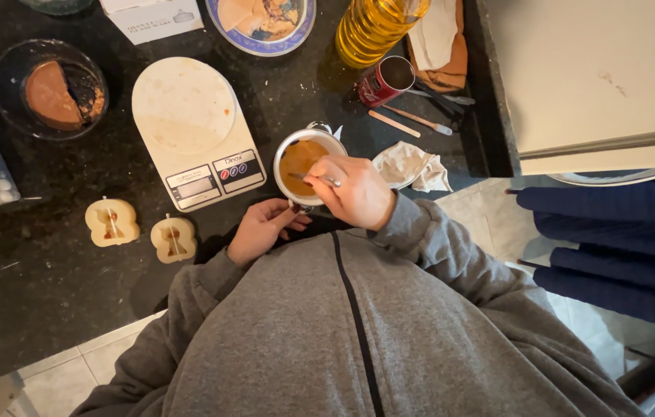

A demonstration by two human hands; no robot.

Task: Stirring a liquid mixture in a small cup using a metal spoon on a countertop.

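Right hand (358,191) closed on spoon (313,179), above cup (287,151) with brown liquid. Left hand (262,228) curled, holds cup from below. Black stone counter (49,293), tile floor (72,374).

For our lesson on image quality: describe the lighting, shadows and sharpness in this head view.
Head view: soft, dim light; the dark counter shows faint speckled sheen; the oil bottle glows brightly; the right hand shades the cup; the edges bend slightly from the wide lens; the middle is sharp.

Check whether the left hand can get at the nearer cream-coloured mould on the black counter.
Probably yes: the left hand only steadies the white cup, and bare counter separates it from the cream mould.
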